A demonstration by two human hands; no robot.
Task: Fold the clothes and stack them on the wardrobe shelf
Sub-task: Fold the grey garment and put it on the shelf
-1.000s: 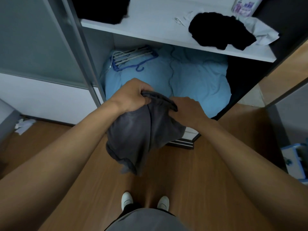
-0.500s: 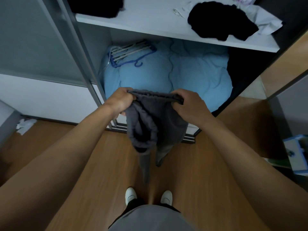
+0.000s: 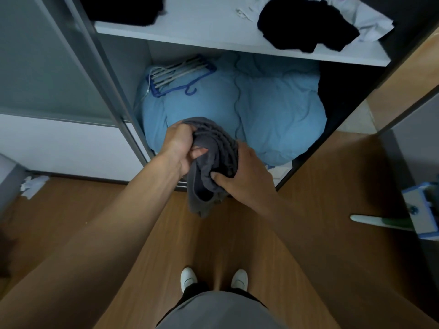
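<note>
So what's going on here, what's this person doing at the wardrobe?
A person stands at an open wardrobe, left hand and right hand both gripping a bunched grey garment held in the air above the wooden floor. It is not neatly folded yet. The white shelf above holds a crumpled black garment; a blue duvet fills the space below.

black pile (image 3: 123, 8): chopped off by the top edge, can't tell what garment it is
gray garment (image 3: 213, 162): all bunched up, no idea what type
right hand (image 3: 244, 176): fingers mostly buried behind the fabric
blue-and-white thing (image 3: 420, 214): runs off the right edge, can't make it out
</note>
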